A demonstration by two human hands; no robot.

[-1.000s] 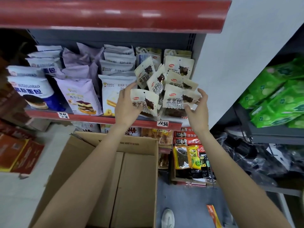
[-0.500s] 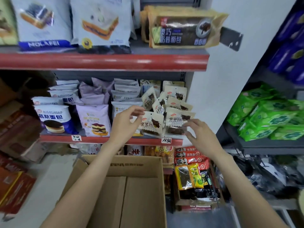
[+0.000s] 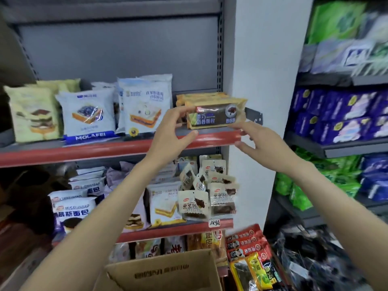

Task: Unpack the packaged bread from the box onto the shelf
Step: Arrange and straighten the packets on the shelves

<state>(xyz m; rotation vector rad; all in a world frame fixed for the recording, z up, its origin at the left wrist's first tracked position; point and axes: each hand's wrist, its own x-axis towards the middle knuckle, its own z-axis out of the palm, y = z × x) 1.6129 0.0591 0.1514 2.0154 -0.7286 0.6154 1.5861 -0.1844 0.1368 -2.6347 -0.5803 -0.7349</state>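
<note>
Your left hand grips the left end of the brown bread pack, fingers curled over its top edge and thumb underneath. Your right hand reaches up to the pack's lower right corner; the fingertips touch or pinch it there, though the blur keeps me from telling which. The pack sits at the right end of the upper shelf, in front of a stack of the same packs, its front edge at or just over the red lip.

What matters for the next move: the pack's long axis runs 9 to 3, parallel to the shelf edge, and you hold it at both ends. From your hands the stack lies at 12, deeper into the shelf. So the likely step is a straight push toward 12, keeping both ends level so the pack seats square against the stack rather than skewing.

The left hand has the firmer hold and is the better guide. The box waits open below at 6.
</note>
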